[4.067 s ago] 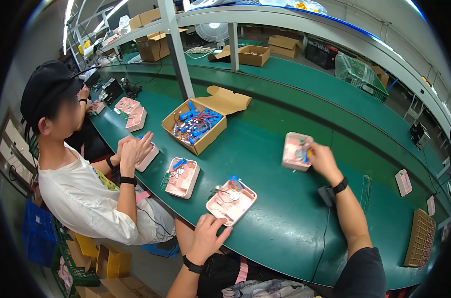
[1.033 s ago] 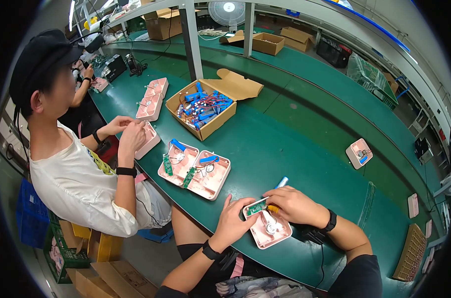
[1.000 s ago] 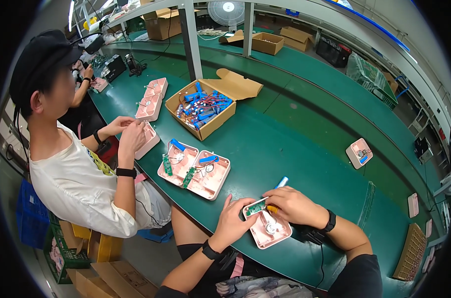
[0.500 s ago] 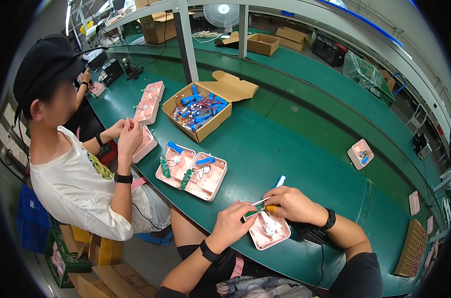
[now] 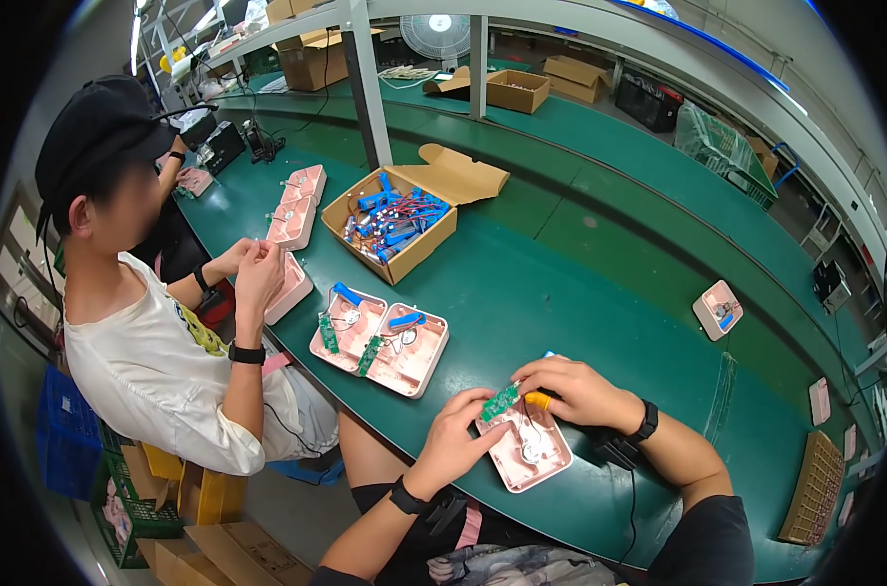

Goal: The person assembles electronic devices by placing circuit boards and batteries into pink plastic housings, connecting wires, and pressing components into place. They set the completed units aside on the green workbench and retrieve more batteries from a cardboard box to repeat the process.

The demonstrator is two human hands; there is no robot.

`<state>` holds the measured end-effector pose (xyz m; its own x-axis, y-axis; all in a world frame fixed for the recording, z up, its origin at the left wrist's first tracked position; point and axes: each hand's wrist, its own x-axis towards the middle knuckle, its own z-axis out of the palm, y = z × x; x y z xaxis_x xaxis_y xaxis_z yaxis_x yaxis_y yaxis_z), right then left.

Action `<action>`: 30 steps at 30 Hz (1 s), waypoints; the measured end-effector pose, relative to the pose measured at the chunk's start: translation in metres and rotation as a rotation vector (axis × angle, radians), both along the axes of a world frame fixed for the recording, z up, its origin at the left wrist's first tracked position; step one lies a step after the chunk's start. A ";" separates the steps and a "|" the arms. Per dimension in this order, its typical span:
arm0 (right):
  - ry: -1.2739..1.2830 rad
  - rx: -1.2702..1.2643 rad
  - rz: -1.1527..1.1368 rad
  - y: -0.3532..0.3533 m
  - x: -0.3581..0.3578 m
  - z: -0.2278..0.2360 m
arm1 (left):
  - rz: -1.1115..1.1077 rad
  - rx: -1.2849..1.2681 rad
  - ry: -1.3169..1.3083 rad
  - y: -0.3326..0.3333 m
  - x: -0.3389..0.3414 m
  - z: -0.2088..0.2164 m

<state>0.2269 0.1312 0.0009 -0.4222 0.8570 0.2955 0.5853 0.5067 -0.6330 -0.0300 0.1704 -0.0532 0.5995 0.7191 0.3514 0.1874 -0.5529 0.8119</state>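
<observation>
My left hand (image 5: 453,441) pinches the lower left end of a small green circuit board (image 5: 501,401) between thumb and fingers. At its upper right end, the fingertips of my right hand (image 5: 582,393) close on the same board. Something yellow (image 5: 537,399) shows at my right fingertips; whether it is a finger cover or a held piece, I cannot tell. Below the board, an open pink plastic housing (image 5: 527,473) sits on the bench with a round white part (image 5: 532,445) and thin wires inside. A blue battery (image 5: 550,355) is mostly hidden behind my right hand.
Two open pink housings (image 5: 404,363) with boards and blue batteries stand to the left. Behind them is a carton of wired blue batteries (image 5: 404,259). A co-worker (image 5: 160,342) sits at left. Another housing (image 5: 718,310) lies far right on the green bench (image 5: 599,293).
The circuit board has turned from nearly edge-on to show its green face. My right hand has shifted slightly and now covers most of the blue battery. The view has moved a little.
</observation>
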 end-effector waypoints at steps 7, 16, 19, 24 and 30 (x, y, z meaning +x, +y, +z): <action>0.011 -0.024 0.065 0.002 0.005 -0.002 | 0.104 -0.174 0.011 -0.012 -0.006 0.001; 0.093 0.000 -0.010 0.000 -0.002 -0.016 | 0.227 0.064 -0.036 -0.015 -0.012 -0.002; 0.068 -0.004 0.020 0.002 0.003 -0.019 | 0.248 0.086 -0.070 -0.016 -0.011 -0.001; -0.006 0.054 0.112 0.007 0.011 -0.009 | 0.154 0.053 0.005 -0.013 -0.009 0.016; -0.030 -0.071 0.018 -0.005 -0.005 -0.002 | 0.131 -0.001 0.034 -0.013 -0.013 0.008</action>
